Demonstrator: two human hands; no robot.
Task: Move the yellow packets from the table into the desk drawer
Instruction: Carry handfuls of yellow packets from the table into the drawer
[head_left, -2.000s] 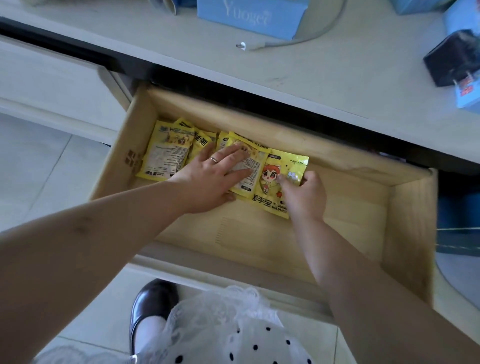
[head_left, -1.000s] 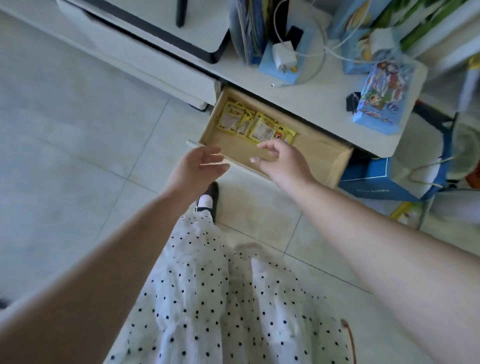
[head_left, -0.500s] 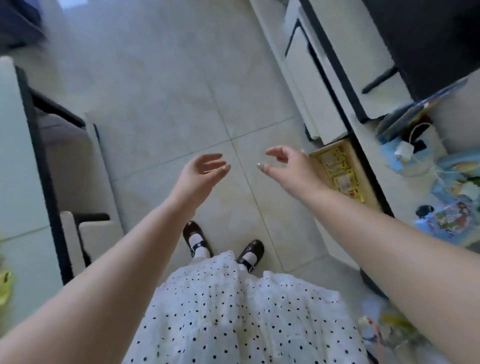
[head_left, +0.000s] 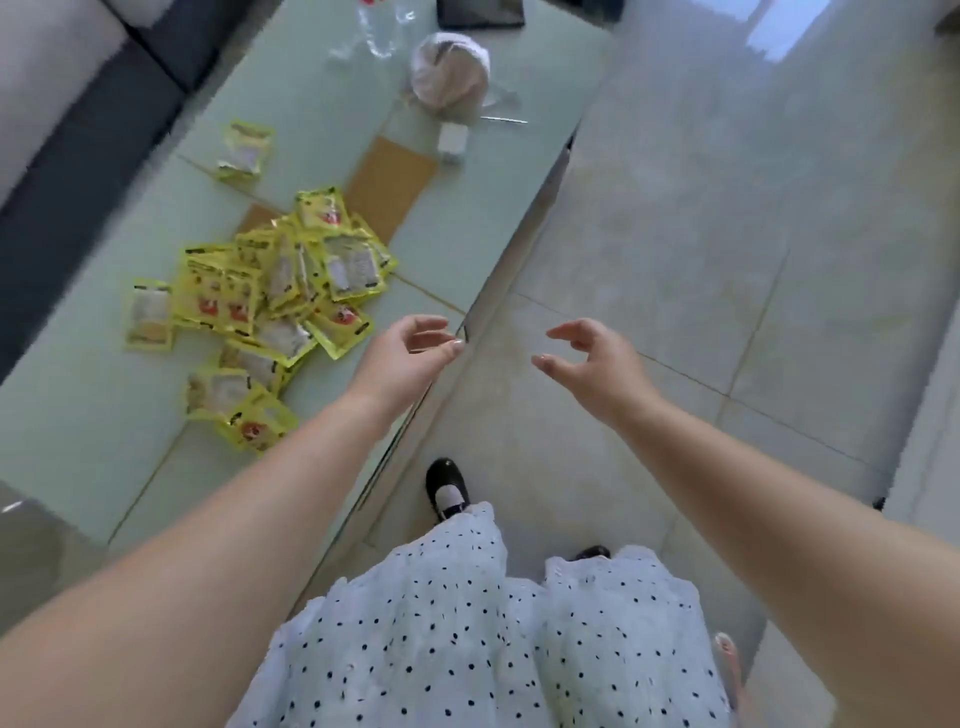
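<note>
A heap of several yellow packets (head_left: 280, 296) lies on the pale green glass table (head_left: 78, 415) at the left. One more yellow packet (head_left: 244, 150) lies apart, farther back. My left hand (head_left: 410, 358) hovers over the table's right edge, just right of the heap, fingers loosely curled and holding nothing. My right hand (head_left: 587, 358) hangs over the tiled floor, fingers relaxed and empty. The desk drawer is out of view.
On the table's far end sit a crumpled white bag (head_left: 449, 73), a small white box (head_left: 452, 143), clear plastic (head_left: 379, 31) and a dark tablet (head_left: 480, 13). A grey and dark sofa (head_left: 62, 104) borders the table's left. Tiled floor (head_left: 727, 234) lies to the right.
I have left the drawer, where my hands pressed on packets, and turned round to the glass table. Both hands are empty and now reach toward the heap of packets.
</note>
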